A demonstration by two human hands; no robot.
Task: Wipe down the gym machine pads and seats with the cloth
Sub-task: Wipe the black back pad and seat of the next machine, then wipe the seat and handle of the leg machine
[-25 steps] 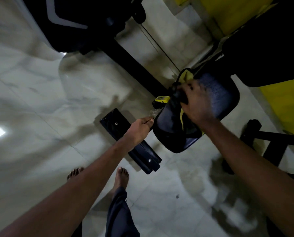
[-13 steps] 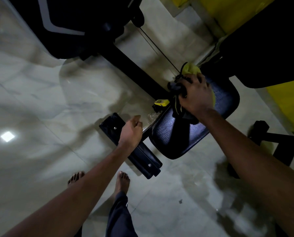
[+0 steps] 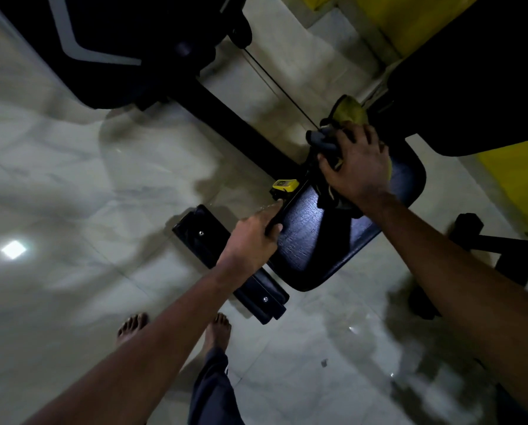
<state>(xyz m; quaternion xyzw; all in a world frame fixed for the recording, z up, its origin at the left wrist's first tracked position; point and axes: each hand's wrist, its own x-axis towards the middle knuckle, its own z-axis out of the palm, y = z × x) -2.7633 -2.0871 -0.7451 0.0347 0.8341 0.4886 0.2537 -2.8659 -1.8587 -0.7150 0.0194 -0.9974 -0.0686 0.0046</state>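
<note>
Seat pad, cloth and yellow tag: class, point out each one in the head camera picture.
Seat pad (image 3: 314, 240), head view: on its bare black top, near the front.
Cloth (image 3: 350, 110), head view: on the yellow fold beyond the fingers.
Yellow tag (image 3: 285, 184), head view: on its yellow face, by the seat's edge.

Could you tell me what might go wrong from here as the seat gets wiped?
1. The cloth is bunched under the right hand near the seat edge, so the near half may be missed.
2. The left hand grips the seat's side, close to the yellow adjuster; fingers could get pinched if the seat shifts.
3. The bare feet stand on glossy floor beside the steel base bar; a slip or stubbed toe seems possible.
</note>
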